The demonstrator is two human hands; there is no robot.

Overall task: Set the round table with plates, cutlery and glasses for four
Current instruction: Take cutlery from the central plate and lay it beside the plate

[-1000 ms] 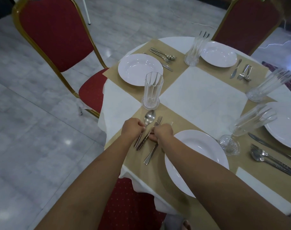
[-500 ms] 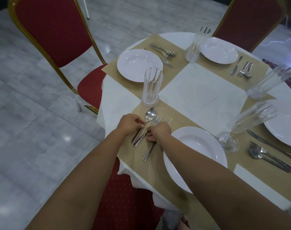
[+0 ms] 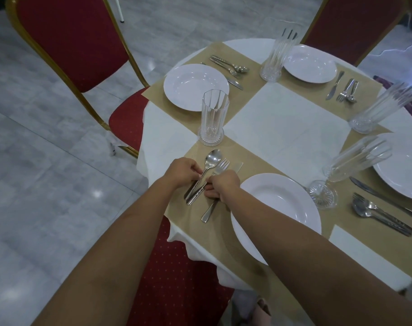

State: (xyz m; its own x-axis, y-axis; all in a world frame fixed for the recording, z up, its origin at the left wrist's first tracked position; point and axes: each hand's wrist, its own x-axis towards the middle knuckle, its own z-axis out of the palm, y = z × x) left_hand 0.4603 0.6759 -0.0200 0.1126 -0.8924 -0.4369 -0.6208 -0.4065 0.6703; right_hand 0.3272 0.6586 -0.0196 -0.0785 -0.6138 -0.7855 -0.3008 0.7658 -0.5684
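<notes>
Head view is looking down at a round table with a white cloth and tan mats. Both hands are working at the near left place. The left hand is curling its fingers and pinching the handle of the spoon. The right hand is curling too and pinching the handle of the fork, which is lying just beside the spoon. The knife is lying under the right hand, with its handle sticking out on the near side. All three are lying on the mat, just left of the near plate. A tall glass is standing upright just past the spoon. The far left plate, the far plate and the right plate are sitting on their own mats with cutlery beside them. A stemmed glass is standing to the right of the near plate. A red chair is standing at the far left.
</notes>
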